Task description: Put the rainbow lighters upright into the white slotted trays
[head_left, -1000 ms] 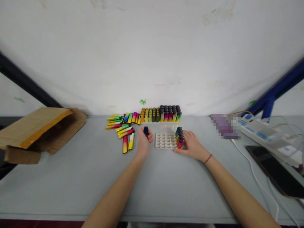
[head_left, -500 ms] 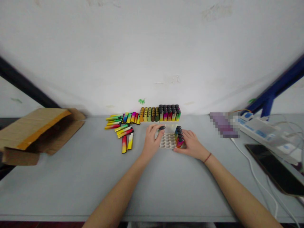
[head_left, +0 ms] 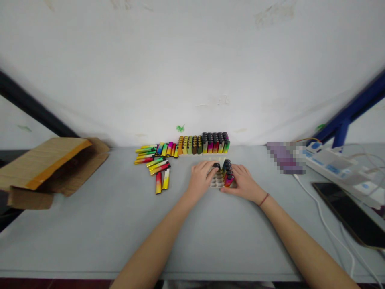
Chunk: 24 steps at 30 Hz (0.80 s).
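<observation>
A pale tray [head_left: 214, 182] with round-edged sockets lies in front of me. Several upright lighters [head_left: 229, 178] with black tops fill its right side. My left hand [head_left: 201, 176] is closed on a lighter [head_left: 216, 165], whose black top shows above the sockets; the fingers hide most of its body. Along the tray's right edge, my right hand [head_left: 243, 182] grips it, thumb at the near corner and fingers beside the row of lighters. Loose shiny lighters [head_left: 158, 164] in several colours lie to the left of my left hand.
Behind the tray stand a block of black-topped lighters [head_left: 215, 143] and a block of yellowish lighters [head_left: 190, 145]. An open cardboard box [head_left: 57, 168] sits at left. On the right are a power strip [head_left: 337, 168], white cables [head_left: 319, 212] and a dark phone [head_left: 345, 212].
My left hand has moved right with the lighter, over the sockets towards the filled row. My right hand stays at the tray's right edge.
</observation>
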{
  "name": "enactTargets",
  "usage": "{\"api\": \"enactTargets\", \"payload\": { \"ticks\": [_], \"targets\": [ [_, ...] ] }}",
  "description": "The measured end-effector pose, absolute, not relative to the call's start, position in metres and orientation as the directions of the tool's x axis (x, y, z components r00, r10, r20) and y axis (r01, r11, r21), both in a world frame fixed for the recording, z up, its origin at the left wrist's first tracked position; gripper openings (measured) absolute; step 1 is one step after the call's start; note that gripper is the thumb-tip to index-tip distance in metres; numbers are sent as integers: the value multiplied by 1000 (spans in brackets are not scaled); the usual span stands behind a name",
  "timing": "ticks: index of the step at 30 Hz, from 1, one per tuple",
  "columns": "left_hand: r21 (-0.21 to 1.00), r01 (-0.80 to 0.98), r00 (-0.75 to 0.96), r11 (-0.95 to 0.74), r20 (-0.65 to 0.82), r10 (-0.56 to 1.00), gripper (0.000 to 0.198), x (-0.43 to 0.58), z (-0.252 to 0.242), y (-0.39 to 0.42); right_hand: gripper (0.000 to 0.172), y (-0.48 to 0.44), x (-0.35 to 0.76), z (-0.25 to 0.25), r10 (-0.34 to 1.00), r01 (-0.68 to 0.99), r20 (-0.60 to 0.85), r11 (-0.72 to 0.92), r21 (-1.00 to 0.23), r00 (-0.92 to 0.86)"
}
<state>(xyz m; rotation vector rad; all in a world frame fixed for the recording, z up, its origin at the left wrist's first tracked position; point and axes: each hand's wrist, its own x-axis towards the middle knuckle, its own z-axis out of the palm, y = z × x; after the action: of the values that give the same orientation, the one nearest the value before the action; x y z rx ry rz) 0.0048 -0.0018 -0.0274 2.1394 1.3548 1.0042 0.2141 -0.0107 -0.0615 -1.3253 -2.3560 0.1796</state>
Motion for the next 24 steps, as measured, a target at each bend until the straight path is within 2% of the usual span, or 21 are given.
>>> {"api": "enactTargets", "payload": {
  "ticks": [3, 5, 8, 16, 21, 24],
  "targets": [
    [657, 622, 226, -426, 370, 901, 33, 6, -30, 1, 83, -11, 214, -62, 837, 784, 305, 538, -310, -454],
    [644, 635, 223, -427, 375, 900, 30, 6, -30, 2, 83, -11, 214, -62, 836, 783, 307, 539, -311, -454],
    [583, 666, 273, -465, 390, 879, 26, 6, -29, 2, 84, -10, 214, -63, 838, 780, 310, 537, -321, -449],
    [458, 724, 363, -516, 383, 849, 42, 5, -28, -2, 85, -10, 215, -63, 840, 784, 307, 533, -318, -446],
    [442, 725, 367, -528, 401, 840, 44, -7, -23, -2, 84, -10, 215, -64, 837, 784, 311, 538, -311, -451],
    [461, 752, 297, -471, 401, 867, 40, -27, -12, 2, 82, -11, 215, -63, 840, 783, 310, 533, -320, -445]
  ]
}}
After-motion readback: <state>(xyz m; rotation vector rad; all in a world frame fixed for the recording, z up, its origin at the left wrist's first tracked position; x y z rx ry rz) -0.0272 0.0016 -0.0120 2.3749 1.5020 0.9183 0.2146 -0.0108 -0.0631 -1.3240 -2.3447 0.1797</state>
